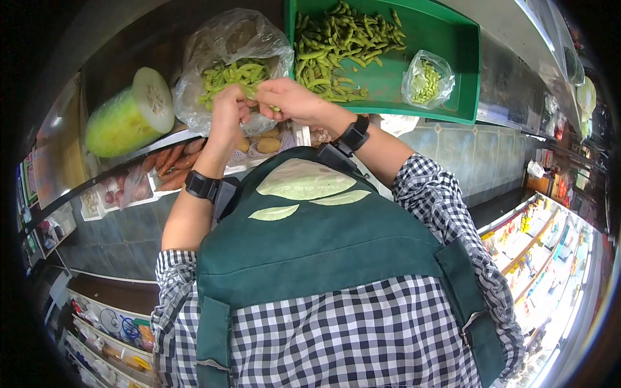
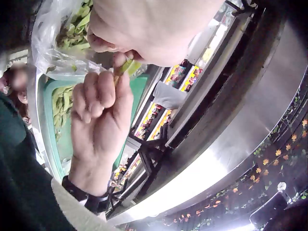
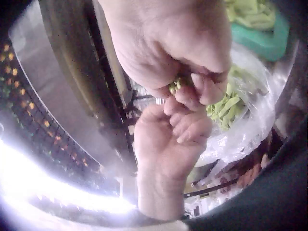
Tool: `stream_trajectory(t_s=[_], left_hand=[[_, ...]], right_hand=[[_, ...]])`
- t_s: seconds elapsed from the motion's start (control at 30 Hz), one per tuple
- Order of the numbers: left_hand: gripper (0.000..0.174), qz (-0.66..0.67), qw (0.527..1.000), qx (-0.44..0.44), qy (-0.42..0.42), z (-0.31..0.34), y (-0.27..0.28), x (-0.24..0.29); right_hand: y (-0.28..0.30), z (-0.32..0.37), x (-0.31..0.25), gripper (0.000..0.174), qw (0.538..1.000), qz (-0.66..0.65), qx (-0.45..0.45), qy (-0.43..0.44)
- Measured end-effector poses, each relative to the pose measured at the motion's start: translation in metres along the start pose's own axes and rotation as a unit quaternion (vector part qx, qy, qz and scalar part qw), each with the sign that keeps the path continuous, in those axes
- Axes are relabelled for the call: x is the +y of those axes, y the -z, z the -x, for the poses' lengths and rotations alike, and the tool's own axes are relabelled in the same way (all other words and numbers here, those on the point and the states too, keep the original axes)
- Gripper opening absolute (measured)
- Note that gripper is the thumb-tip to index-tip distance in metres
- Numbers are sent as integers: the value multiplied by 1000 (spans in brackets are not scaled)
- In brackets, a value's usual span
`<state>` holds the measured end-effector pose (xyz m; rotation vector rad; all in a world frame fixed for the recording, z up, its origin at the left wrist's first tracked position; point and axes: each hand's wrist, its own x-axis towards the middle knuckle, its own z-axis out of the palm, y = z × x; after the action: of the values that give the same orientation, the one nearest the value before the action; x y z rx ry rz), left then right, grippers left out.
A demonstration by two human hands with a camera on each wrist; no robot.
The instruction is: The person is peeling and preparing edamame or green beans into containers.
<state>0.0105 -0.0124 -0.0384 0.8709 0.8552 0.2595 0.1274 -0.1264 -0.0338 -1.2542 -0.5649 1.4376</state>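
Head view: left hand (image 1: 228,111) and right hand (image 1: 294,102), fingers curled, meet over the near side of the open plastic bag (image 1: 275,44), presumably for easy reach; bag just beside the left edge of the green crate (image 1: 388,84), shelled beans (image 1: 424,85) bagged near its right edge. Left wrist view: both hands pinch a green pod (image 2: 129,66), likely steadying it. Right wrist view: right fingers curl round green bits (image 3: 177,85), left grip unclear.
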Motion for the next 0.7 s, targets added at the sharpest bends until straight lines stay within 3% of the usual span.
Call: stream_trajectory(t_s=[0.07,0.13,0.2,0.23,0.27,0.3,0.33,0.37,0.5,0.57,0.7], left_hand=[[9,11,1000,10,2,-5,6,1],[12,-34,997,40,-56,-1,5,9],[18,-53,996,48,-54,3,9,13],[18,-70,994,36,-70,2,14,10],[18,-86,992,25,-85,1,17,7],[18,-86,992,25,-84,2,17,2],[14,-112,989,11,-95,2,15,-2],[11,-139,984,-3,-107,2,11,-4],[9,-131,988,-21,-83,7,-11,-7],[8,-160,982,-51,-84,6,-13,-8],[8,-170,980,-60,-83,6,-11,-9]], right_hand=[[14,14,-6,12,997,-68,-34,-19],[43,26,-7,13,998,-68,-9,-3],[80,42,-5,16,998,-16,67,2],[101,46,2,16,979,151,136,16],[120,48,11,16,928,312,201,31],[133,49,23,16,928,312,200,30],[141,50,32,16,827,514,225,34],[150,49,40,17,682,690,238,38],[141,44,48,18,675,710,201,-5],[148,35,60,16,629,753,191,-16],[149,33,57,15,612,767,192,6]])
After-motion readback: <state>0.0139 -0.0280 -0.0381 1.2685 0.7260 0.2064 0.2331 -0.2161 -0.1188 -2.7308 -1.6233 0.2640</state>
